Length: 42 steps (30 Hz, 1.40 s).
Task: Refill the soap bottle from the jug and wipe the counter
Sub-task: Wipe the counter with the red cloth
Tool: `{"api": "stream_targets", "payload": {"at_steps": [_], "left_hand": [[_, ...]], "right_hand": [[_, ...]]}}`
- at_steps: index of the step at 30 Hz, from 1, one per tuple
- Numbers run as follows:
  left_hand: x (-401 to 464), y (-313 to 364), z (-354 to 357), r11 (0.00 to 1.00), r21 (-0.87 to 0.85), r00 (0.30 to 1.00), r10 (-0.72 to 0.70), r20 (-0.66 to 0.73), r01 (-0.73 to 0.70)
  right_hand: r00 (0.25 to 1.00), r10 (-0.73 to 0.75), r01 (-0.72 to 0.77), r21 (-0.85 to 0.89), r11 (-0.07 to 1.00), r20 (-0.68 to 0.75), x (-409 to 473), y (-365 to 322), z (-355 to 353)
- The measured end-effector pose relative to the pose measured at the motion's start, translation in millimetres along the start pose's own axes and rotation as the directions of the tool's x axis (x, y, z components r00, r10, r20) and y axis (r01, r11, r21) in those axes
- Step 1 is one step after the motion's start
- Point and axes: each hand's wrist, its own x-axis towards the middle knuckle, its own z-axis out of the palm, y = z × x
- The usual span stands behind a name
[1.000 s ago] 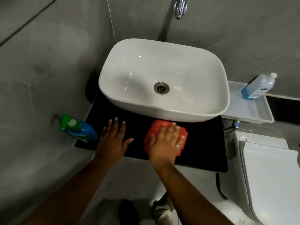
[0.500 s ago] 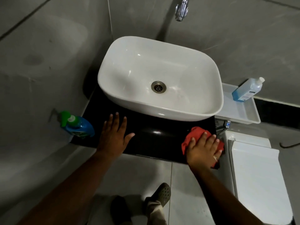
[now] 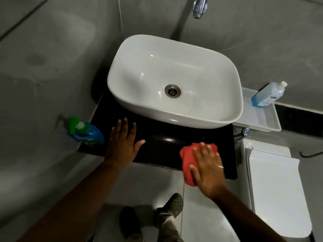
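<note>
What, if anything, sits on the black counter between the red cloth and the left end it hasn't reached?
Only the left hand, flat on the counter between the red cloth under the right hand and the left end. Beyond it, the blue soap bottle stands at the left edge.

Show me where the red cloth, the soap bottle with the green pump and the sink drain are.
red cloth (image 3: 187,158): head view, on its bare left part beside the right hand.
soap bottle (image 3: 89,136): head view, on its blue body.
sink drain (image 3: 172,91): head view, on the metal strainer.

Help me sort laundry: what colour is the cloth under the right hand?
Red cloth, plain, clearest in the head view.
</note>
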Motion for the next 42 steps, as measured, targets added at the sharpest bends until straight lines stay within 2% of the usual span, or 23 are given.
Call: {"api": "stream_targets", "payload": {"at_steps": [3,5,7,9,10,11,12,14,15,18,20,22,24,26,29,33,38,42], "left_hand": [[-1.5,-2.9,1.6,1.0,-0.005,1.0,-0.009,-0.007,0.009],[-3.6,-5.2,4.1,1.0,-0.006,1.0,-0.01,-0.011,0.01],[-4.9,-6.0,6.2,1.0,-0.011,1.0,-0.015,-0.024,0.015],[-4.7,-5.8,6.5,1.0,-0.016,0.999,-0.016,-0.037,0.016],[-4.0,-5.7,6.1,1.0,-0.018,0.999,-0.016,-0.036,0.015],[-3.2,-5.8,5.5,1.0,-0.021,0.999,-0.016,-0.033,0.015],[-1.8,-6.1,4.4,1.0,-0.023,0.999,-0.017,-0.03,0.017],[0.7,-7.1,0.4,0.999,-0.034,0.999,-0.022,-0.032,0.021],[1.1,-7.4,-2.2,0.999,-0.04,0.999,-0.023,-0.03,0.022],[0.1,-3.7,-10.2,0.998,-0.062,0.999,-0.017,-0.034,0.014],[0.4,9.6,-14.2,0.995,-0.097,0.999,-0.015,-0.034,0.011],[1.7,31.4,-11.7,0.992,-0.117,0.998,0.043,-0.05,-0.048],[4.5,61.3,-2.4,0.98,-0.119,0.986,0.155,-0.068,-0.162],[6.2,93.1,8.0,0.978,-0.08,0.981,0.191,-0.013,-0.192],[8.2,117.1,20.8,0.993,-0.003,0.992,0.121,0.039,-0.121],[6.4,88.0,22.3,0.997,0.013,0.997,0.07,-0.028,-0.07],[6.0,44.7,10.5,0.985,0.022,0.983,-0.171,-0.063,0.173],[15.7,83.1,14.7,0.935,-0.096,0.931,-0.351,-0.101,0.342]], "right_hand": [[0.962,0.272,-0.269,0.073,0.96,-0.021,-9.3,35.5,-4.0],[0.89,0.453,-0.447,0.095,0.889,-0.053,-1.2,32.3,-2.3],[0.732,0.679,-0.663,0.175,0.728,-0.053,18.5,9.2,-0.3],[0.563,0.827,-0.792,0.285,0.54,-0.003,45.6,-26.0,-3.1],[0.546,0.838,-0.798,0.314,0.514,0.015,57.8,-45.1,-4.4],[0.586,0.81,-0.773,0.313,0.552,0.016,67.2,-64.2,-4.1],[0.66,0.751,-0.721,0.285,0.632,0.002,73.9,-83.7,-1.2],[0.811,0.584,-0.568,0.193,0.8,-0.03,79.0,-121.2,5.6],[0.862,0.505,-0.493,0.162,0.855,-0.038,79.6,-134.9,7.9],[0.948,0.319,-0.317,0.138,0.938,0.007,79.1,-140.0,3.6],[0.981,0.194,-0.192,0.22,0.956,0.013,70.7,-119.5,-9.7],[0.986,0.162,-0.137,0.317,0.938,-0.052,53.8,-86.9,-19.0],[0.964,0.25,-0.214,0.289,0.933,-0.094,35.3,-45.6,-21.6],[0.936,0.348,-0.327,0.231,0.917,-0.058,20.5,-7.4,-21.3],[0.927,0.372,-0.358,0.19,0.914,-0.041,16.6,23.6,-16.3],[0.929,0.366,-0.352,0.167,0.921,-0.056,25.4,27.2,-9.3],[0.914,0.405,-0.401,0.148,0.904,0.003,23.1,25.2,-9.6],[0.915,0.399,-0.403,0.1,0.91,0.065,16.7,26.0,-10.4]]}}
